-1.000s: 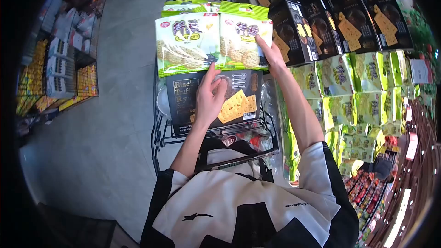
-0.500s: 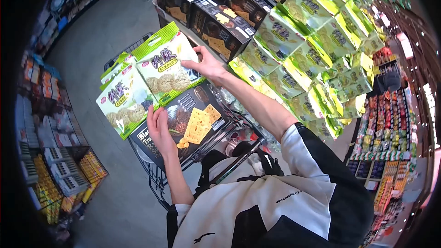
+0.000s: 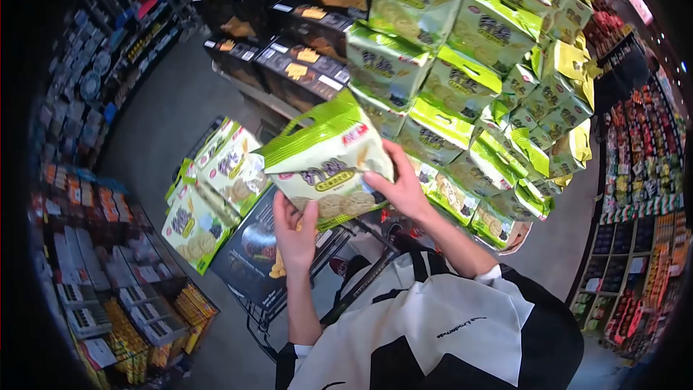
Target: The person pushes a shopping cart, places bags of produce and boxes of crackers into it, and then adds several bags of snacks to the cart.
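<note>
A green-and-white bag of cookies (image 3: 325,166) is held up in front of me, tilted, between both hands. My left hand (image 3: 296,238) grips its lower left corner, thumb on the front. My right hand (image 3: 404,184) grips the right side, thumb also across the front. Below and left, similar cookie bags (image 3: 191,227) lie in a shopping cart, with another bag (image 3: 229,166) beside them. Under the held bag, a black cracker box (image 3: 249,256) lies flat in the cart, partly hidden by my left hand and the bag.
Ahead and right rises a stack of green cookie bags (image 3: 462,79). Black cracker boxes (image 3: 299,65) stand stacked left of it. The cart's handle (image 3: 357,278) is close to my body. Shelves of goods (image 3: 137,296) line the left, and more packed shelves (image 3: 639,245) the right.
Both hands have moved right and now hold a cookie bag up, clear of those in the cart. Earlier they were on a bag lying over the cart. The view has shifted.
</note>
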The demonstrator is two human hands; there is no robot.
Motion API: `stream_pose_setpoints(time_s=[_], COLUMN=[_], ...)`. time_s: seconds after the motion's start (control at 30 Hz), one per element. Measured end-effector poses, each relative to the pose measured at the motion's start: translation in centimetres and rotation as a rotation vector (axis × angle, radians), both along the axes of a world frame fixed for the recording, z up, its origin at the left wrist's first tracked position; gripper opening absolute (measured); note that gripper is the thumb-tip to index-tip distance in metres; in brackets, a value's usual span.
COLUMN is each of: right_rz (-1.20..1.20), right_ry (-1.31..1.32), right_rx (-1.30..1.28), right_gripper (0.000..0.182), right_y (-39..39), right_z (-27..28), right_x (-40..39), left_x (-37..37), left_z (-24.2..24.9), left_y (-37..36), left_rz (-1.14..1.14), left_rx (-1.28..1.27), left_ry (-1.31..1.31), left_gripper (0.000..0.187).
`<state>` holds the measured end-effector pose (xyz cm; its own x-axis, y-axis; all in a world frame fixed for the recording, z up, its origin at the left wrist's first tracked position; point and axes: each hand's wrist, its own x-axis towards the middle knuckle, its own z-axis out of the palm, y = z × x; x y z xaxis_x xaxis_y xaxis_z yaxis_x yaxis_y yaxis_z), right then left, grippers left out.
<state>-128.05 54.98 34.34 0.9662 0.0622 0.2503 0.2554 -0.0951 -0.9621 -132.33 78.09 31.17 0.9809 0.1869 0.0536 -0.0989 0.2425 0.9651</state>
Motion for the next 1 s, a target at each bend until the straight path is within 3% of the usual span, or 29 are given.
stream_pose_setpoints(time_s=[0.2, 0.37, 0.53, 0.7, 0.8, 0.93, 1.0], right_rz=[-0.25, -0.682, -0.75, -0.792, -0.873, -0.98, -0.982], right_ry=[-0.2, -0.465, -0.531, -0.464, -0.502, -0.59, -0.574], right_rx=[-0.15, -0.482, -0.371, -0.187, -0.334, -0.574, -0.58], right_gripper=[0.065, 0.039, 0.035, 0.035, 0.043, 0.05, 0.057], right_y=[-9.9, -16.0, -20.6, -22.6, -24.2, -24.7, -24.9], right_z=[3.8, 8.8, 11.9, 14.1, 12.9, 11.6, 10.8], right_x=[-0.7, -0.5, 2.7, 6.1, 8.2, 9.0, 9.1], left_x=[5.2, 10.7, 15.9, 20.7, 23.5, 24.3, 23.7], left_z=[7.0, 13.3, 17.2, 17.7, 16.5, 15.4, 15.3], left_y=[-10.4, -19.0, -26.0, -30.6, -32.4, -32.8, -32.6], left_rz=[-0.174, -0.254, -0.287, -0.282, -0.231, -0.049, -0.036], left_rx=[0.046, 0.073, 0.003, -0.009, 0.096, 0.478, 0.512], left_ry=[-0.221, -0.497, -0.639, -0.695, -0.719, -0.589, -0.583], left_gripper=[0.072, 0.068, 0.066, 0.062, 0.063, 0.068, 0.072])
